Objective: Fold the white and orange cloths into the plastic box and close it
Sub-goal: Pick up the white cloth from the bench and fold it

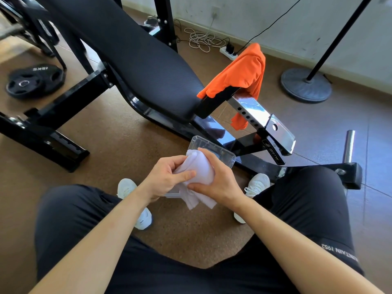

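Head view
White cloth [200,168]: you have it bunched between both hands, right above the box; a loose tail hangs below your hands toward your lap.
Left hand [169,177]: closed on the cloth's left side, thumb laid flat across the front of the bundle.
Right hand [216,177]: wrapped over the top and right of the bundle, fingers curled round it, thumb pinching underneath.
Handling, white cloth: judged light, soft and limp; it will not hold a fold by itself, so keep a thumb on each crease. Take it by corners or edges to square it; the hanging tail is the free end to gather in.
Look, white cloth: plain white, slightly fuzzy, creased into a rounded wad, not yet a neat fold.
Box [220,152]: clear plastic, on the floor just behind your hands, beside the bench's frame; mostly hidden, so you cannot tell what is inside or where the lid sits. Judged light and rigid, likely to slide if pushed one-handed.
Orange cloth [241,73]: draped over the bench [135,60] end post, well beyond the box, untouched.
Handling, orange cloth: judged thin and floppy; lift it from the top of the drape so it clears the post.
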